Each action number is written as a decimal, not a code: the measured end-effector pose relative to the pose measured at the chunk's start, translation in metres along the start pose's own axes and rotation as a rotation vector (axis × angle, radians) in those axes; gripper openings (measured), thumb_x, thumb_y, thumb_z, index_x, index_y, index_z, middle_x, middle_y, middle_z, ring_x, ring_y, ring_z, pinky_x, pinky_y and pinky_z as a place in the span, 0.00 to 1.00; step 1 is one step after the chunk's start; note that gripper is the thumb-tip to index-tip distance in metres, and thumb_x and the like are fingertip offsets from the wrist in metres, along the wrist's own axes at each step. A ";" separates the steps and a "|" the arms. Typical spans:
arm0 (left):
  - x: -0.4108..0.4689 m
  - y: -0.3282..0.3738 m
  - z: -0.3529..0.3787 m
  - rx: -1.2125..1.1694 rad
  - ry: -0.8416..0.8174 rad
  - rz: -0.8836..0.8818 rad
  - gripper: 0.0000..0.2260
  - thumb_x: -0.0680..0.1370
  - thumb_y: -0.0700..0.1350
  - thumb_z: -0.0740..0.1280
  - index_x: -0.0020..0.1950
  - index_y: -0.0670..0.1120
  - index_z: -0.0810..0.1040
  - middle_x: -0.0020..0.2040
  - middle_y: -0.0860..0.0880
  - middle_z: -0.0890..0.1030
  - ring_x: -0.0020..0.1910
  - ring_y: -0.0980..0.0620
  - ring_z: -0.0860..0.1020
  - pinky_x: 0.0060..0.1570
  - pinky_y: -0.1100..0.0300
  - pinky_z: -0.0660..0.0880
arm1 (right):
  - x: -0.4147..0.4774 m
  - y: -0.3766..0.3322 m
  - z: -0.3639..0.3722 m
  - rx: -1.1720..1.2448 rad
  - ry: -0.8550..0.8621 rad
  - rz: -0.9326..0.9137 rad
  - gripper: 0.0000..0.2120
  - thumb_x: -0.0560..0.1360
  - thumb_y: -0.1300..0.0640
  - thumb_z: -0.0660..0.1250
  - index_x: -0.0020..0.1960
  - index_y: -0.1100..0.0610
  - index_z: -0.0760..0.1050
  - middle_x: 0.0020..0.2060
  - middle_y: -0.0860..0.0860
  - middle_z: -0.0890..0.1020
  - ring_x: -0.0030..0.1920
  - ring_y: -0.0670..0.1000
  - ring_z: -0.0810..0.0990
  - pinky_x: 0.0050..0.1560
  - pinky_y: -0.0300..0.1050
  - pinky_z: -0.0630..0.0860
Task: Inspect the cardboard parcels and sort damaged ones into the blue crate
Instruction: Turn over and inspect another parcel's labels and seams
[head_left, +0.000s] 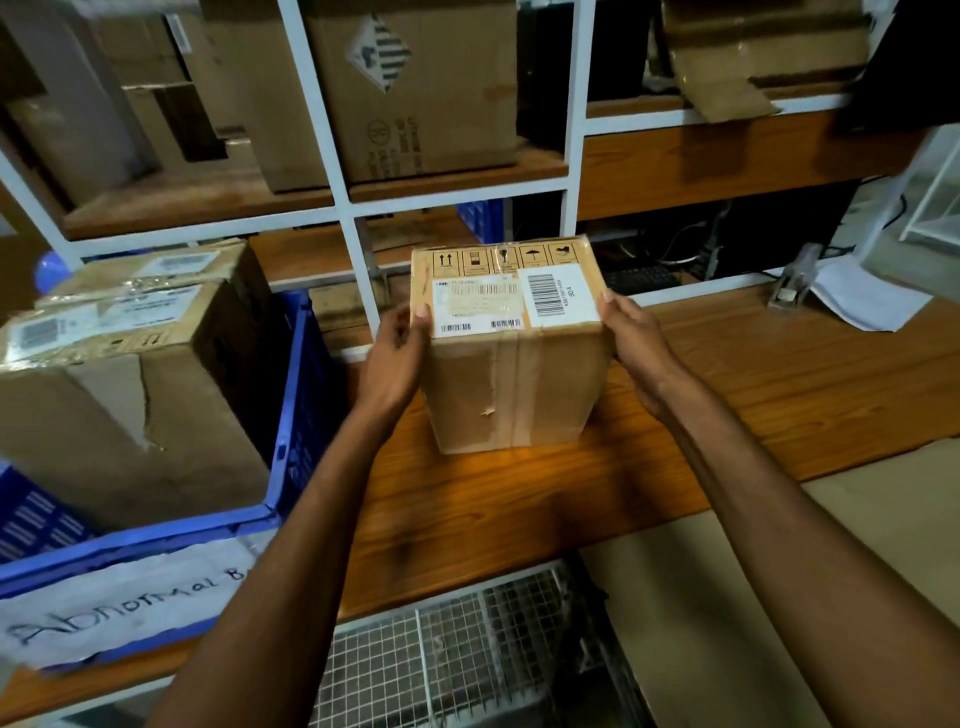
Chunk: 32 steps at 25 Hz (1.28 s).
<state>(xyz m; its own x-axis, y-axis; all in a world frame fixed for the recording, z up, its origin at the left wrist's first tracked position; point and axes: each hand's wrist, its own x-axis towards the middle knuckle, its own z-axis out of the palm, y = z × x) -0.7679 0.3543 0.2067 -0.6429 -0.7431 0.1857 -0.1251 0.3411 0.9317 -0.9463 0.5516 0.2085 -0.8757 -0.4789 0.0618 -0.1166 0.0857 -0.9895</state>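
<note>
A cardboard parcel (511, 358) stands upright on the wooden table (753, 374), with barcode labels on its top, a tape strip down its near face and a small nick beside the tape. The left hand (397, 358) grips its left side and the right hand (636, 343) its right side, thumb on the top edge. Left of the parcel sits the blue crate (298, 374), holding a torn parcel (130, 415) and bearing a handwritten paper label (119, 608). Behind the parcel rises a white shelf frame (343, 197) stacked with cardboard boxes (415, 93). Below it lies a wire mesh basket (467, 660).
</note>
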 end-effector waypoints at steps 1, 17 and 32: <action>-0.008 0.001 0.002 -0.051 -0.028 -0.017 0.27 0.85 0.60 0.58 0.81 0.50 0.62 0.75 0.48 0.71 0.66 0.53 0.73 0.52 0.63 0.75 | -0.005 0.002 -0.002 0.071 -0.042 0.000 0.24 0.84 0.46 0.63 0.78 0.51 0.68 0.62 0.45 0.81 0.63 0.48 0.80 0.57 0.45 0.79; -0.009 0.032 0.023 0.442 0.433 0.164 0.31 0.77 0.74 0.62 0.66 0.51 0.75 0.49 0.53 0.78 0.47 0.55 0.75 0.52 0.55 0.72 | -0.004 -0.025 0.023 -0.382 0.275 -0.235 0.29 0.76 0.36 0.71 0.71 0.50 0.72 0.59 0.49 0.81 0.58 0.52 0.80 0.56 0.47 0.77; 0.003 0.013 0.025 0.387 0.206 0.257 0.39 0.71 0.68 0.75 0.73 0.52 0.61 0.70 0.49 0.70 0.59 0.54 0.71 0.50 0.57 0.69 | -0.001 -0.013 0.015 -0.404 0.204 -0.281 0.35 0.72 0.39 0.76 0.73 0.45 0.66 0.51 0.40 0.76 0.52 0.47 0.79 0.52 0.51 0.80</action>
<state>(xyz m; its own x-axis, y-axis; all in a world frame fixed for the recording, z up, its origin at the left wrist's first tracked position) -0.7907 0.3710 0.2116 -0.5321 -0.6919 0.4880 -0.2783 0.6872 0.6710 -0.9370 0.5375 0.2196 -0.8533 -0.3560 0.3811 -0.4959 0.3278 -0.8041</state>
